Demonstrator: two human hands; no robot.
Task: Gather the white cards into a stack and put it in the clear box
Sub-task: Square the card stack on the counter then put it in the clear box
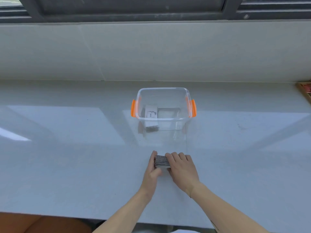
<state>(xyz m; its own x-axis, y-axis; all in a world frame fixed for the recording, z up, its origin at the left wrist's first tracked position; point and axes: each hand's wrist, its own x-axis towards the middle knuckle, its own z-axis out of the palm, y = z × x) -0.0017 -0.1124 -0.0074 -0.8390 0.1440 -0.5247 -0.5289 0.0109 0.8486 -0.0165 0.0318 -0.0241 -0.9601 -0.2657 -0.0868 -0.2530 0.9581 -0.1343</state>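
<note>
A stack of white cards stands on edge on the pale counter, pressed between both hands. My left hand cups its left side, thumb at the near end. My right hand covers its right side, fingers curled over the top edge. Straight beyond them stands the clear box with orange handles, open at the top. Inside it, at the left, lies another stack of white cards with the word "love" on the top one.
The counter runs wide to both sides and ends at a low tiled wall under a dark window frame. A wooden tray corner shows at the far right. The counter's near edge is just below my forearms.
</note>
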